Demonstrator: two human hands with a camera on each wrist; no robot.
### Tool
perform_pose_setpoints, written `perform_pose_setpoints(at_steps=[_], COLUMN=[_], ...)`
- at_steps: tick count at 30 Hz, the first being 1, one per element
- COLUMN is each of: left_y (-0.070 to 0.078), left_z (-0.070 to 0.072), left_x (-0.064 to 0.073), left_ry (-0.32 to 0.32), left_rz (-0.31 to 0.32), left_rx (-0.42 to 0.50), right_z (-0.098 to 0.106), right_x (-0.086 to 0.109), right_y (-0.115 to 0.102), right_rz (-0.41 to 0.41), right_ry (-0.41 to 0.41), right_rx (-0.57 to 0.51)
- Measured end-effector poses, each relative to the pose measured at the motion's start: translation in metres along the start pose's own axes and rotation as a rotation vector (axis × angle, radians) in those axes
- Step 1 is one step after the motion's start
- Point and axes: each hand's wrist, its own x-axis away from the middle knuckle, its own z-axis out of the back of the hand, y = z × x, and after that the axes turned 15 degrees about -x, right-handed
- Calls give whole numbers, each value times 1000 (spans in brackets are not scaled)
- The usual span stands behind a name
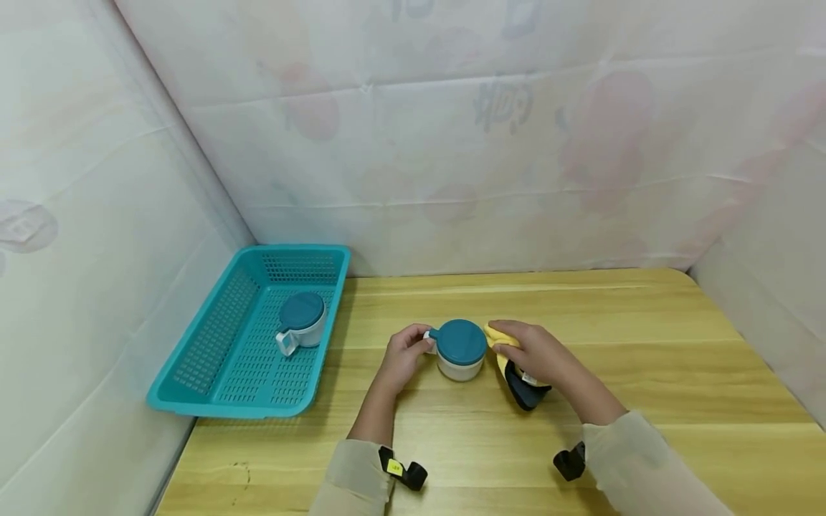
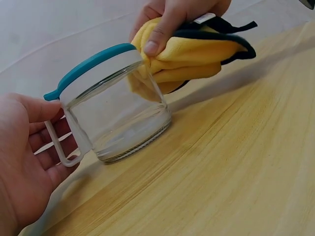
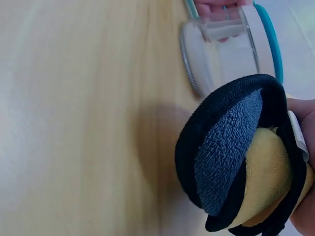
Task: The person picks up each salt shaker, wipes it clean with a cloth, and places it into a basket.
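Observation:
A clear glass jar (image 2: 123, 113) with a teal lid (image 1: 462, 342) and a white handle (image 2: 61, 142) stands upright on the wooden table. My left hand (image 1: 404, 356) pinches that handle, thumb up by the lid's tab and fingers behind the handle. On the jar's other side, my right hand (image 1: 530, 351) grips a folded cloth (image 2: 197, 56), yellow on one face and dark grey (image 3: 229, 147) on the other, with a black edge. The cloth's yellow part meets the jar's side near the lid. Part of the right hand is hidden behind the cloth in the right wrist view.
To the left stands a teal plastic basket (image 1: 248, 412) with slotted walls. Inside it a second teal-lidded jar (image 1: 303, 319) has its handle toward me. The wooden table (image 1: 645, 358) ends at a pale printed cloth wall (image 1: 419, 165) at the back.

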Motion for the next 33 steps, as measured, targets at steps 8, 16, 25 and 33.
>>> perform_pose_setpoints(at_steps=[8, 16, 25, 33], left_y=[3, 5, 4, 4], left_z=[-1, -1, -1, -3], left_x=[1, 2, 2, 1], left_ry=[42, 61, 77, 87], left_rz=[-6, 0, 6, -4], left_rx=[-50, -55, -67, -48], right_z=[-15, -21, -25, -28], right_x=[4, 12, 21, 26], right_y=[2, 0, -5, -7], right_rz=[-4, 75, 186, 197], right_ry=[29, 41, 71, 72], right_rx=[20, 190, 252, 250])
